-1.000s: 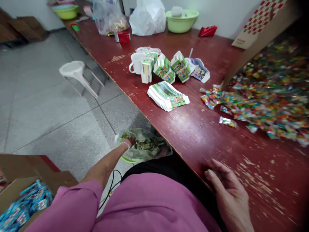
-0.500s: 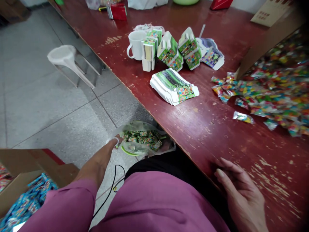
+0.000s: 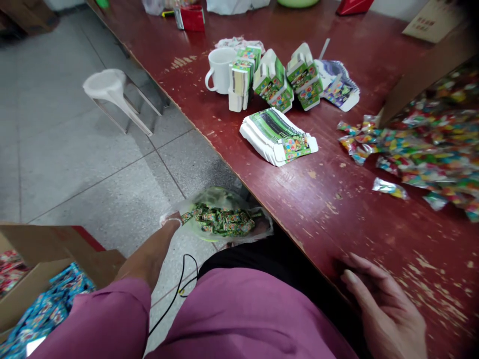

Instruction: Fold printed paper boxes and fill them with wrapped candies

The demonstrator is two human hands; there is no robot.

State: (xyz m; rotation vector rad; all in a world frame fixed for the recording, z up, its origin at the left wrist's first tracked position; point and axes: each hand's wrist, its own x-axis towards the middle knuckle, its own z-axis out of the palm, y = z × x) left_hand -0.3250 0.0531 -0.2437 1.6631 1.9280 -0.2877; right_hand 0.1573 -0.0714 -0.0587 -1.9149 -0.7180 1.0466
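Note:
My left hand [image 3: 175, 218] reaches down to the near-left rim of a clear plastic bag [image 3: 264, 224] on the floor and appears closed on the film; its fingers are small and partly hidden. Small green printed packs [image 3: 224, 219] fill the bag, and one lies right by that hand. My right hand [image 3: 385, 299] rests at the table's near edge, loosely curved, thumb apart from the fingers, holding nothing. Ahead of it on the table lies a fanned stack of flat green-and-white cartons [image 3: 279, 137].
The red table [image 3: 318, 209] carries bundled green cartons [image 3: 271, 82], a white mug [image 3: 221, 70], purple cartons [image 3: 340, 87] and wrapped candies [image 3: 419, 159] spilling from a box. A white stool [image 3: 108, 85] stands on the floor; an open cardboard box [image 3: 56, 249] holds blue packets [image 3: 56, 299].
My left hand has shifted slightly left at the bag's rim, and the packs inside show more plainly. The view has turned a little left; my right hand keeps its pose.

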